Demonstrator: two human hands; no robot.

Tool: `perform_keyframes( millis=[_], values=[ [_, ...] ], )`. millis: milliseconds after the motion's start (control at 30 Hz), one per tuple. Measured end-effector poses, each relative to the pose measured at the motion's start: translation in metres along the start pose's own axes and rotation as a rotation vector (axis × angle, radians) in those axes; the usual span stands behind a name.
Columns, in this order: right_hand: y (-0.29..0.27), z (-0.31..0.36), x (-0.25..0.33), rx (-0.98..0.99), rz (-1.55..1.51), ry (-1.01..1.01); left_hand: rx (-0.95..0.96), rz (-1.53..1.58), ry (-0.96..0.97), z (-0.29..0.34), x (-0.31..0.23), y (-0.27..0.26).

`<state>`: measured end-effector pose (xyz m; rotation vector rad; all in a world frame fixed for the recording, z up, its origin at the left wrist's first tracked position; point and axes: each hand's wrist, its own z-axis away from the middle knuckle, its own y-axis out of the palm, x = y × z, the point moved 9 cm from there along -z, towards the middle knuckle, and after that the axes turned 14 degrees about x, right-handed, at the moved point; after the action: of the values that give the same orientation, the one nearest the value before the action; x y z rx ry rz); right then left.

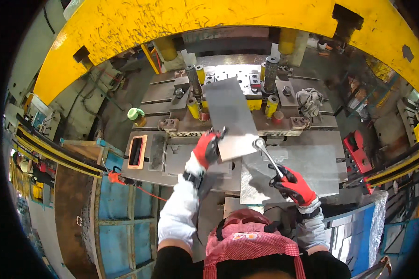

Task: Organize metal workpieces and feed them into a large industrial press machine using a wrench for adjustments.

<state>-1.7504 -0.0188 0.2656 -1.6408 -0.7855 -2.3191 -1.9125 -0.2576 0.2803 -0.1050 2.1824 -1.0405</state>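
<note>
A flat rectangular metal sheet point(233, 109) hangs tilted over the front of the press die, its near end bright with reflected light. My left hand point(207, 148), in a red and black glove, is closed on its lower left edge. My right hand point(293, 185), gloved alike, grips the handle of a shiny metal tool with a round head point(268, 156). This head meets the sheet's lower right corner; whether it presses on or under the sheet I cannot tell. Below lies a wide grey metal plate point(307, 174) on the bench. Behind the sheet stands the die point(226, 70).
A yellow press frame point(181, 13) arches overhead. Dark guide posts point(271, 74) and yellow cylinders point(272, 106) flank the die. On the bed's right lies a grey rag point(309, 101); leftward stands a green-capped bottle point(136, 116). A red case point(357, 151) is far right, a blue-panelled rack point(114, 200) left.
</note>
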Motion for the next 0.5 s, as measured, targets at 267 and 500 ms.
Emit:
perform_keyframes(
  millis=[267, 500],
  values=[
    [0.001, -0.053, 0.040, 0.093, 0.128, -0.161, 0.070, 0.098, -0.085, -0.063, 0.119, 0.010],
    [-0.023, -0.057, 0.048, 0.065, 0.260, -0.236, 0.025, 1.700, -0.370, -0.041, 0.039, 0.051]
  ],
)
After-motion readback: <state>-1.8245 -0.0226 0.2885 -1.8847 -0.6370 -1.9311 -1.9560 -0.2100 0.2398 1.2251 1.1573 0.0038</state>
